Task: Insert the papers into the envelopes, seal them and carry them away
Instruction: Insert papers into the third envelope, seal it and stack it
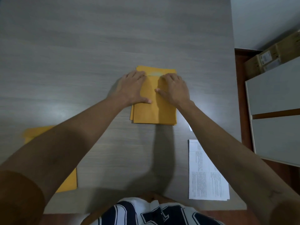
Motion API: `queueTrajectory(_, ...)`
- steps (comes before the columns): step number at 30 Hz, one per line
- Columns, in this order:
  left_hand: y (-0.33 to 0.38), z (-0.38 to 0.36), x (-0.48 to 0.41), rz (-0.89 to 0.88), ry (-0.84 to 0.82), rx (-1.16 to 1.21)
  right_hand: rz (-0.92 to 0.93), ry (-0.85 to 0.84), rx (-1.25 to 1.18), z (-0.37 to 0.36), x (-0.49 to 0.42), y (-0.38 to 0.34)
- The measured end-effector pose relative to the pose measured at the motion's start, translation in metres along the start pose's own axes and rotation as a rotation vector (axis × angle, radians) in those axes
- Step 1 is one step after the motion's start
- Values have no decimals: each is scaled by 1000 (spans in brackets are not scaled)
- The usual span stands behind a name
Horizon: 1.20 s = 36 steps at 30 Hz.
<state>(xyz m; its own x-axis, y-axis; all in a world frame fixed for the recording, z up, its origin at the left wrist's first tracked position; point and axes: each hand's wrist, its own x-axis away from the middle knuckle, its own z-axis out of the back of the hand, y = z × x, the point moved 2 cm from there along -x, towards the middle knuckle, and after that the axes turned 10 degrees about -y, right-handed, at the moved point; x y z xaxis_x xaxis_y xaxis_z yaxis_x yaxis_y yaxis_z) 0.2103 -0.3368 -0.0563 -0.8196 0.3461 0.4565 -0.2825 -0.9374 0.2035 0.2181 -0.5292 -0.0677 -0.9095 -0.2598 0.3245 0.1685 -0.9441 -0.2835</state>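
A stack of yellow envelopes (154, 111) lies in the middle of the grey table (81, 54). My left hand (131, 88) lies flat on the stack's upper left part, thumb spread across the top envelope. My right hand (173, 88) presses on the upper right part, its fingers bent at the folded flap near the far edge. A stack of printed white papers (206, 174) lies near the table's front right. Another yellow envelope (68, 182) lies at the front left, mostly hidden under my left forearm.
The table's right edge runs beside a reddish-brown floor (243, 111). There stand a white cabinet (276, 101) and a cardboard box (267, 59). A small white slip (190, 126) peeks out by my right forearm. A white wall (263, 18) is at the far right.
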Motion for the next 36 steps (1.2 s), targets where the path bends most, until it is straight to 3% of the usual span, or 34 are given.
queueTrajectory(8, 6, -4, 5, 40, -12, -88, -34, -79, 231, -15, 5, 1)
queueTrajectory(15, 10, -5, -3, 61, -180, -74, -13, -131, 82, -13, 11, -3)
queueTrajectory(18, 13, -6, -2, 64, -196, -92, 25, -351, 9, 0, 12, 5)
queueTrajectory(21, 13, -5, -3, 58, -176, -102, 88, -530, 95, 5, 11, 16)
queueTrajectory(36, 10, -8, 0, 55, -141, -83, 62, -465, 171, -2, 13, 15)
